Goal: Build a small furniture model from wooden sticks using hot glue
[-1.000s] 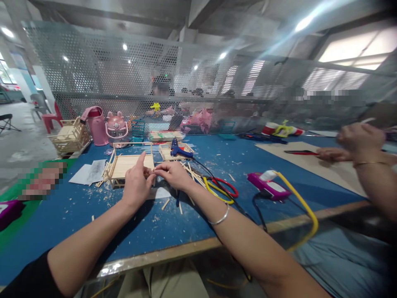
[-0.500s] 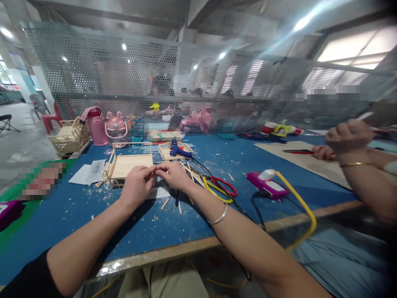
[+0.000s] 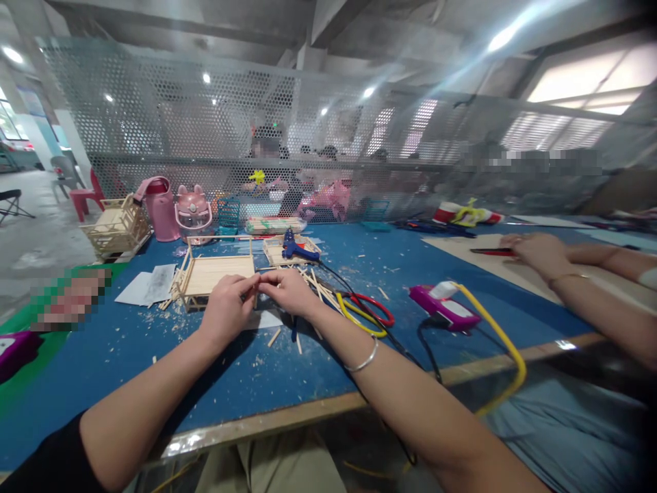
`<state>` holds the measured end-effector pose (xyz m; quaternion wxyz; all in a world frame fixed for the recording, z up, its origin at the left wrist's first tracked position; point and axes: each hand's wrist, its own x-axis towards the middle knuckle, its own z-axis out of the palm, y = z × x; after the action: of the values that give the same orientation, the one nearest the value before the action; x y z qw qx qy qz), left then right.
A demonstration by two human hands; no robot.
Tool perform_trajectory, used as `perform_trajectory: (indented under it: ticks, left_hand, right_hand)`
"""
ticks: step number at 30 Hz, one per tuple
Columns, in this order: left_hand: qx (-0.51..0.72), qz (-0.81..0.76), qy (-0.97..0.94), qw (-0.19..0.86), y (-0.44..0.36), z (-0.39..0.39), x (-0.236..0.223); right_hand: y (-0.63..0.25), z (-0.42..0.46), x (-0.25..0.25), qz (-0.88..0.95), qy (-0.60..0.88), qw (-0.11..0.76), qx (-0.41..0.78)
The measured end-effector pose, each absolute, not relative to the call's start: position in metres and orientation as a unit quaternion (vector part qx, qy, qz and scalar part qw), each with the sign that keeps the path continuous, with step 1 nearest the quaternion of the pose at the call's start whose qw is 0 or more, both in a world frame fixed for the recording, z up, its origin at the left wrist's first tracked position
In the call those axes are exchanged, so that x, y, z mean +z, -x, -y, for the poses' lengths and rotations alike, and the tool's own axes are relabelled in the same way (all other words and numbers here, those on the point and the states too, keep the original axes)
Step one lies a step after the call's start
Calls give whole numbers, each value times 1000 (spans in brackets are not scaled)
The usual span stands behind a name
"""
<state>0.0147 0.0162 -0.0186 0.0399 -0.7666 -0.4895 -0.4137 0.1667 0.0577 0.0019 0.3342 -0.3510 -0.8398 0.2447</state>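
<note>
Fingertips meeting, my left hand and my right hand are both closed in a pinch at the front right corner of a small wooden stick frame. Whatever is between the fingers is hidden; it may be part of the frame's corner, but I cannot tell. The frame has a slatted deck and thin upright posts. Behind my right hand, a blue glue gun rests on a smaller stick tray. Loose wooden sticks lie beside and under my right hand.
A purple power strip with a yellow cable stands to the right. Red and yellow-handled pliers lie nearer. Pink flask and pink bottle stand at the back left. A co-worker's hands rest over brown board at right.
The co-worker's raised hand at the right has come down onto the board beside the red and black tool. My own hands keep almost the same place and pinch.
</note>
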Motion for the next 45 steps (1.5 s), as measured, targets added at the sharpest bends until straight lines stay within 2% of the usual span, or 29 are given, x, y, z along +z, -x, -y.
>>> perform_trajectory:
  ticks: [7, 14, 18, 21, 22, 24, 29, 31, 34, 41, 45]
  left_hand:
    - [-406, 488, 771, 42, -16, -14, -15]
    - [-522, 447, 726, 13, -16, -4, -5]
    - [-588, 403, 701, 36, -14, 2, 4]
    - [-581, 381, 719, 26, -14, 4, 4]
    - [-563, 375, 736, 9, -16, 6, 3]
    - [-509, 360, 781, -33, -20, 10, -1]
    - [-389, 302, 867, -74, -39, 25, -11]
    - [-373, 279, 882, -75, -45, 29, -14]
    - [-352, 242, 901, -74, -49, 30, -18]
    - [-364, 191, 911, -37, -54, 27, -26]
    - [-389, 148, 909, -24, -57, 28, -30]
  right_hand:
    - [-166, -59, -1, 848, 352, 335, 212]
    - [-163, -40, 3, 864, 293, 404, 73]
    - [-168, -37, 14, 835, 261, 476, 91]
    - [-183, -58, 26, 777, 323, 526, 122]
    - [-190, -69, 30, 767, 357, 519, 123]
    - [-204, -92, 38, 767, 439, 459, 97]
    - [-225, -137, 40, 795, 589, 113, -90]
    - [-226, -147, 35, 785, 609, 52, -95]
    - [-225, -157, 26, 784, 614, 34, -86]
    - [-231, -175, 22, 785, 609, 83, -78]
    - [-239, -184, 24, 738, 623, 248, 79]
